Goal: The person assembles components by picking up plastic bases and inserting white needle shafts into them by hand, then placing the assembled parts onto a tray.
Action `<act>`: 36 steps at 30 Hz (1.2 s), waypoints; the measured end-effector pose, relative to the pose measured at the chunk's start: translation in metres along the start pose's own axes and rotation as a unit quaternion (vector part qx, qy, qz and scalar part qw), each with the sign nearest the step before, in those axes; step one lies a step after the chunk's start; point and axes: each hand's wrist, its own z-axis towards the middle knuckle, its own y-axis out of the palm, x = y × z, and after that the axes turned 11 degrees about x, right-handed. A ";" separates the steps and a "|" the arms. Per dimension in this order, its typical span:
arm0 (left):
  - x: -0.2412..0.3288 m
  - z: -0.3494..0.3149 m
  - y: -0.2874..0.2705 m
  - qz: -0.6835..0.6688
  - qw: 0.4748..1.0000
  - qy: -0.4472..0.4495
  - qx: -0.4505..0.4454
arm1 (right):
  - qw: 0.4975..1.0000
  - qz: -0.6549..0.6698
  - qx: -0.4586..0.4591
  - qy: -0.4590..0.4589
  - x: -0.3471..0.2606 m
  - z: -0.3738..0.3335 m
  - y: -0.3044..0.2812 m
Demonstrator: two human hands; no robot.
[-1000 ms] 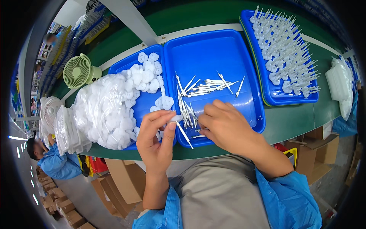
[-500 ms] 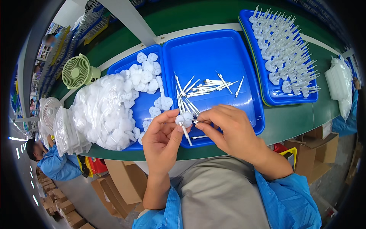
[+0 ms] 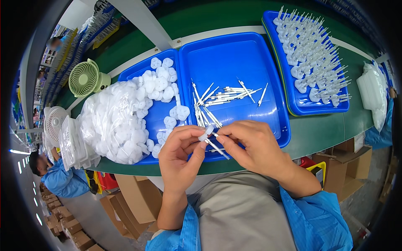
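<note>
Between the fingertips of my left hand [image 3: 181, 152] is a small white lobed plastic piece [image 3: 204, 136], tilted on edge. A thin white stick [image 3: 218, 150] sticks out from it toward the lower right. My right hand [image 3: 256, 144] pinches another short white stick [image 3: 215, 134], its tip at the lobed piece; whether it has gone in is hidden by the fingers. Both hands are over the front edge of the middle blue tray [image 3: 226, 52], where loose white sticks [image 3: 228, 95] lie in a heap.
To the left, a blue tray [image 3: 161, 109] holds many white lobed pieces [image 3: 162, 79] and a clear bag [image 3: 111, 121] of them. On the right, a blue tray [image 3: 322, 111] carries rows of upright assembled pieces [image 3: 307, 54]. A green fan [image 3: 83, 78] and cardboard boxes [image 3: 136, 198] are nearby.
My left hand has turned the lobed piece onto its edge, and its stick now slants further right. The right hand has shifted slightly, still pinching its stick at the piece.
</note>
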 end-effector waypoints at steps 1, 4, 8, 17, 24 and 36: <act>-0.001 0.001 0.000 0.001 1.000 0.020 -0.016 | 1.000 0.010 0.010 0.015 -0.001 -0.001 0.001; 0.004 0.001 0.003 -0.029 1.000 -0.001 -0.011 | 0.999 0.040 0.001 0.026 -0.003 -0.001 0.003; 0.000 0.001 0.000 -0.009 1.000 -0.006 -0.007 | 0.999 0.039 -0.005 0.011 -0.003 -0.005 0.005; -0.001 0.002 0.001 0.026 0.999 0.039 -0.015 | 0.999 0.023 0.045 -0.018 -0.004 -0.012 0.015; -0.001 0.002 0.002 0.106 0.991 0.081 -0.031 | 0.999 -0.033 0.009 -0.014 -0.008 -0.008 0.014; 0.015 0.002 0.010 0.045 0.985 0.169 0.000 | 0.992 -0.031 0.049 -0.112 0.000 -0.012 0.012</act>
